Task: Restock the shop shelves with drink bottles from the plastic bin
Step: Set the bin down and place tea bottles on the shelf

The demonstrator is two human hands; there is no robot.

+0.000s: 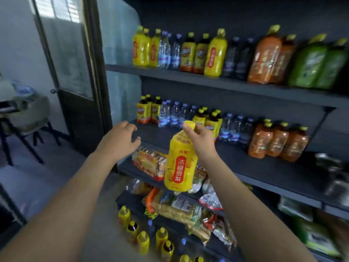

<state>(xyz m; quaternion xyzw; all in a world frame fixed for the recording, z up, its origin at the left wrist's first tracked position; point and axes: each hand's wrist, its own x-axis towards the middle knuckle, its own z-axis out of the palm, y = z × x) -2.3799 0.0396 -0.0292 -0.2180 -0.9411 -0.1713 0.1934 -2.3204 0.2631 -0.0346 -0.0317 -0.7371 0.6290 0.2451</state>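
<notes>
Glossy yellow plastic bottle (180, 163) neck-pinched in right grip (200, 140); left grip (120, 138) loose, empty.

Yellow bottle (180, 163) in right grip (200, 140)

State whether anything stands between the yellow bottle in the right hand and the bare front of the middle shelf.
Nothing visible does. The yellow bottle hangs by its neck from the right hand before the middle shelf, whose front is bare. The left hand hovers open to the left, and the standing bottles line the back.
</notes>
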